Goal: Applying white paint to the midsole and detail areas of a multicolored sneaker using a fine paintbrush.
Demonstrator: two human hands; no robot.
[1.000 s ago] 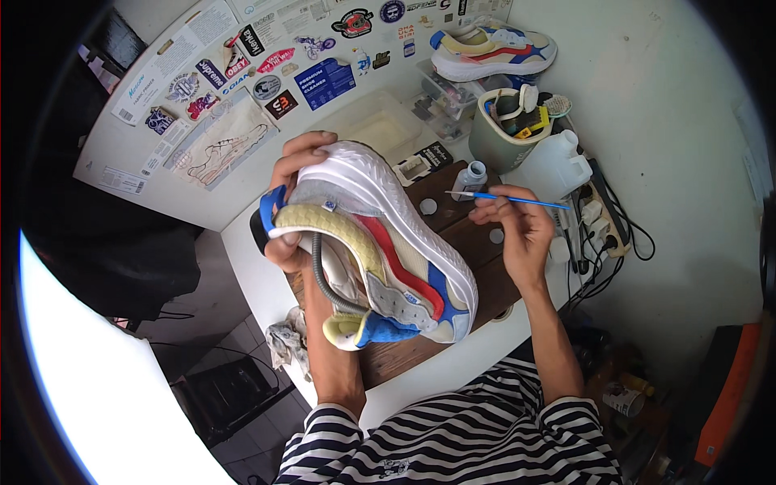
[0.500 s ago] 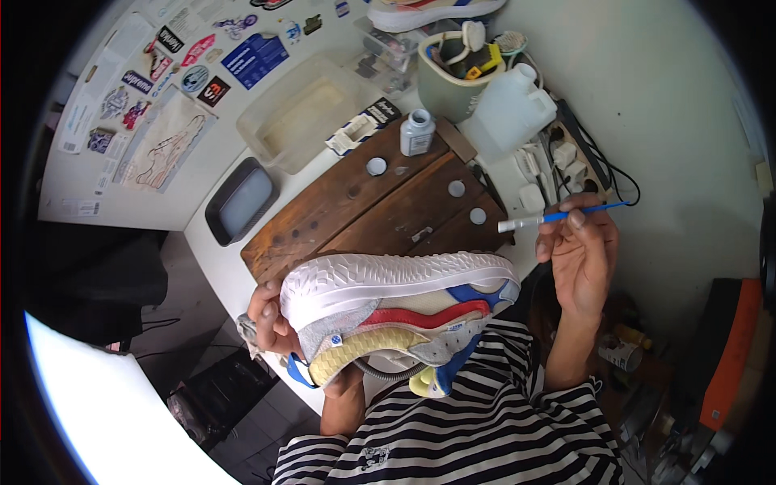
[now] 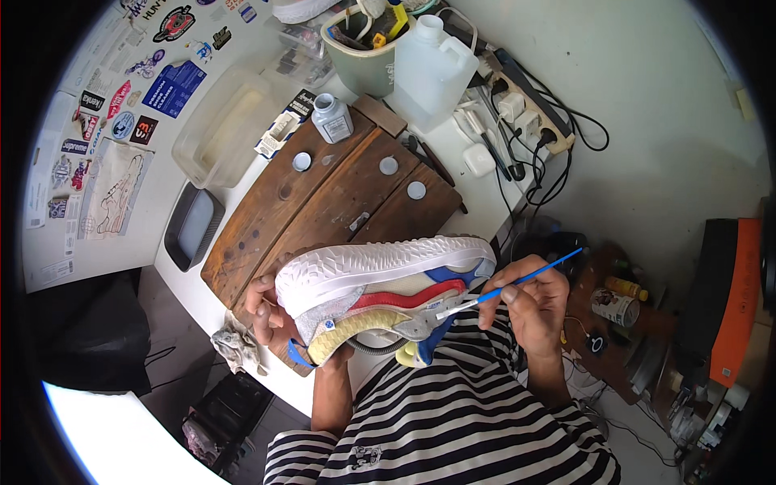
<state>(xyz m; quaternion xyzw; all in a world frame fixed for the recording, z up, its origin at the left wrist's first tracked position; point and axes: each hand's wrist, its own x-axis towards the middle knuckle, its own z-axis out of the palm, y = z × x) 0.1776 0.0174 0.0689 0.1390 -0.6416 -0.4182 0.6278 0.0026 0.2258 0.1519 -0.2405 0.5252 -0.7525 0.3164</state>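
A sneaker (image 3: 380, 295) lies on its side in the air, its white sole turned away from me and up. Its upper is patched in grey, red, yellow, cream and blue. My left hand (image 3: 275, 319) grips it at the heel end, fingers around the back and partly hidden behind it. Between the fingertips of my right hand (image 3: 529, 303) is a slim blue paintbrush (image 3: 517, 281). Its pale tip meets or nearly meets the grey patch near the lacing area; actual contact cannot be made out.
Beyond the sneaker lies a dark wooden board (image 3: 323, 190) bearing an uncapped bottle (image 3: 332, 119) and several small white discs. Plastic tubs, a bucket (image 3: 364, 69) and a translucent jug (image 3: 432, 73) stand behind. Right of them runs a power strip (image 3: 558, 137) with cables. A crumpled rag (image 3: 237, 343) sits at left.
My right hand has brought the paintbrush down and left, from beside the board to the sneaker's upper. The left hand keeps its hold. The whole view has shifted rightward.
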